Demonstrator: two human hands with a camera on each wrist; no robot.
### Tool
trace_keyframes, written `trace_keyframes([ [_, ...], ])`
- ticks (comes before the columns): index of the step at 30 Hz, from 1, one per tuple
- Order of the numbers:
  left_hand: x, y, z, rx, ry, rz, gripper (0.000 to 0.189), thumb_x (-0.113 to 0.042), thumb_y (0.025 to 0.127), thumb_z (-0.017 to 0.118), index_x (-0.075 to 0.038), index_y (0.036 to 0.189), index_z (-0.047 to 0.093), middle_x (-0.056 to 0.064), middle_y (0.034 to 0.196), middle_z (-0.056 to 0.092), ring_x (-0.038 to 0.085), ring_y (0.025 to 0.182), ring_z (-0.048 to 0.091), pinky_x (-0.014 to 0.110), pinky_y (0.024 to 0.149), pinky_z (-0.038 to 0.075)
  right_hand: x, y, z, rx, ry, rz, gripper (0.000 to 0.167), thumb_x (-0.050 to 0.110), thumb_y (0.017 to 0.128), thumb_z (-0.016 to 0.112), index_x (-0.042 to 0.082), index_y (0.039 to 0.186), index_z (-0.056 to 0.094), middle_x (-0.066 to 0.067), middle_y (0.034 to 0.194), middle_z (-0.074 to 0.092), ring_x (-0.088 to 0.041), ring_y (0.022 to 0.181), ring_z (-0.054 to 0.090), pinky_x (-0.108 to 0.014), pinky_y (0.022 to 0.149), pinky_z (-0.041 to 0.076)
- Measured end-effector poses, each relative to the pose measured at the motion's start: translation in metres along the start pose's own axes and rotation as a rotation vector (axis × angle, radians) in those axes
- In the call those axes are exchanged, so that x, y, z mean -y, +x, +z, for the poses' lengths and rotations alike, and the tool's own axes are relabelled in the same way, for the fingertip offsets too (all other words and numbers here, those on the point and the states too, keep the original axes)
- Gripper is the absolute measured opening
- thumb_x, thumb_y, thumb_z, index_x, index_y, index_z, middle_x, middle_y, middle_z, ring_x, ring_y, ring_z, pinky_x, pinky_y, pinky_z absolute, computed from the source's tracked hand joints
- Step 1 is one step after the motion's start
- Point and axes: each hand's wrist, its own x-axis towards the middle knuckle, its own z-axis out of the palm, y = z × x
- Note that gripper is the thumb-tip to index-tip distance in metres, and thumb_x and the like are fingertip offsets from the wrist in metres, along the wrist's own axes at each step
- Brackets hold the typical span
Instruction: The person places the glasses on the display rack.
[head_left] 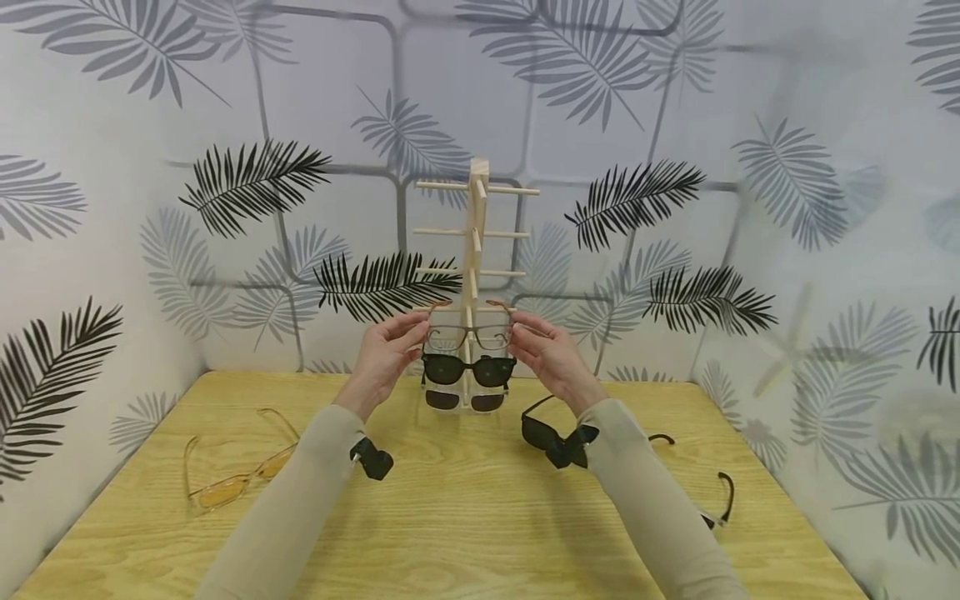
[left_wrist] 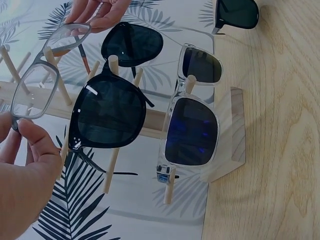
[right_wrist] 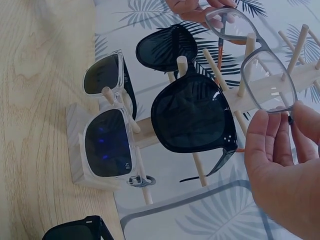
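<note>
My left hand [head_left: 384, 354] and right hand [head_left: 553, 357] pinch the two sides of grey-rimmed eyeglasses with clear lenses [head_left: 447, 337]. Their orange-tipped temples point back toward a wooden eyewear stand [head_left: 477, 218]. In the left wrist view, the bridge of the eyeglasses [left_wrist: 35, 92] is at a peg of the stand; whether it bears on the peg, I cannot tell. Just below hang black sunglasses [head_left: 492, 372], and lower still, clear-framed sunglasses with dark lenses [head_left: 442, 401]. Both wrist views show these two pairs resting over pegs.
Yellow-tinted glasses [head_left: 223, 492] lie on the wooden table [head_left: 457, 517] at left. More black sunglasses [head_left: 538, 433] lie by my right wrist. Another pair with a black temple [head_left: 729, 496] is partly hidden behind my right sleeve. Bare pegs [head_left: 510, 191] jut from the stand's upper part.
</note>
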Motion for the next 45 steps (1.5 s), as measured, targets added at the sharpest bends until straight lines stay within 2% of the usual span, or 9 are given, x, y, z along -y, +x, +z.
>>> trace_keyframes([
  [3, 0.0013, 0.0005, -0.0007, -0.002, 0.016, -0.01, 0.041, -0.018, 0.095, 0.066, -0.003, 0.132, 0.059, -0.005, 0.102, 0.067, 0.01, 0.091, 0.061, 0.022, 0.072, 0.053, -0.0013, 0.0012, -0.0014, -0.006, -0.014, 0.003, 0.05, 0.005, 0.1, 0.054, -0.003, 0.147, 0.039, -0.002, 0.103, 0.069, -0.011, 0.092, 0.068, -0.023, 0.083, 0.056],
  [6, 0.0029, 0.0012, -0.0016, -0.011, 0.04, -0.019, 0.03, -0.018, 0.095, 0.065, -0.009, 0.124, 0.065, -0.003, 0.105, 0.066, 0.01, 0.092, 0.061, 0.024, 0.074, 0.053, -0.0027, 0.0024, -0.0021, -0.016, -0.032, 0.008, 0.05, 0.006, 0.1, 0.055, -0.003, 0.147, 0.039, -0.003, 0.105, 0.069, -0.013, 0.096, 0.067, -0.024, 0.085, 0.056],
  [10, 0.0041, 0.0025, -0.0024, -0.013, 0.066, -0.02, 0.023, -0.019, 0.096, 0.065, -0.015, 0.119, 0.067, 0.001, 0.11, 0.065, 0.015, 0.098, 0.06, 0.025, 0.075, 0.053, -0.0036, 0.0039, -0.0009, -0.028, -0.06, 0.006, 0.049, 0.007, 0.1, 0.055, -0.002, 0.146, 0.04, -0.005, 0.107, 0.067, -0.011, 0.094, 0.067, -0.024, 0.086, 0.055],
  [16, 0.0031, 0.003, -0.0022, -0.015, 0.098, -0.019, 0.032, -0.02, 0.097, 0.063, -0.01, 0.128, 0.063, 0.0, 0.11, 0.063, 0.019, 0.104, 0.059, 0.028, 0.079, 0.053, -0.0039, 0.0044, 0.0003, -0.035, -0.067, 0.012, 0.043, 0.006, 0.1, 0.054, 0.0, 0.142, 0.046, 0.0, 0.1, 0.068, -0.009, 0.091, 0.067, -0.023, 0.085, 0.055],
  [20, 0.0023, 0.002, -0.0016, -0.015, 0.116, -0.018, 0.039, -0.02, 0.098, 0.062, -0.006, 0.134, 0.058, 0.001, 0.113, 0.063, 0.022, 0.108, 0.059, 0.029, 0.081, 0.053, -0.0053, 0.0027, 0.0004, -0.035, -0.066, 0.015, 0.045, 0.005, 0.101, 0.053, -0.002, 0.144, 0.042, 0.001, 0.099, 0.067, -0.01, 0.093, 0.066, -0.024, 0.086, 0.055],
  [28, 0.0049, 0.0005, -0.0008, -0.012, 0.078, -0.018, 0.034, -0.019, 0.097, 0.063, -0.008, 0.129, 0.062, 0.002, 0.111, 0.063, 0.014, 0.097, 0.059, 0.024, 0.072, 0.052, -0.0052, -0.0013, -0.0009, -0.042, -0.023, 0.039, 0.049, 0.005, 0.1, 0.054, -0.002, 0.147, 0.04, -0.01, 0.117, 0.063, -0.01, 0.09, 0.066, -0.023, 0.082, 0.056],
  [33, 0.0054, -0.0013, -0.0001, -0.008, 0.058, -0.003, 0.032, -0.019, 0.097, 0.063, -0.009, 0.127, 0.062, 0.002, 0.11, 0.063, 0.015, 0.097, 0.059, 0.022, 0.069, 0.052, -0.0033, -0.0023, -0.0014, -0.031, -0.041, 0.033, 0.048, 0.007, 0.1, 0.054, -0.001, 0.146, 0.041, -0.006, 0.112, 0.065, -0.011, 0.094, 0.066, -0.023, 0.083, 0.056],
  [39, 0.0058, -0.002, 0.0003, -0.018, 0.052, -0.001, 0.022, -0.018, 0.096, 0.064, -0.015, 0.117, 0.067, 0.001, 0.108, 0.066, 0.013, 0.095, 0.06, 0.021, 0.068, 0.052, -0.0027, -0.0038, -0.001, -0.03, -0.047, 0.031, 0.05, 0.007, 0.1, 0.055, -0.001, 0.147, 0.04, -0.006, 0.112, 0.066, -0.01, 0.092, 0.066, -0.024, 0.082, 0.055],
  [45, 0.0054, -0.0034, 0.0009, -0.033, 0.115, 0.011, 0.029, -0.02, 0.097, 0.064, -0.011, 0.124, 0.064, 0.005, 0.115, 0.065, 0.011, 0.095, 0.059, 0.022, 0.069, 0.052, -0.0026, -0.0051, -0.0019, -0.019, -0.044, 0.019, 0.049, 0.007, 0.1, 0.055, -0.001, 0.146, 0.041, -0.003, 0.107, 0.069, -0.009, 0.093, 0.067, -0.024, 0.082, 0.056],
])
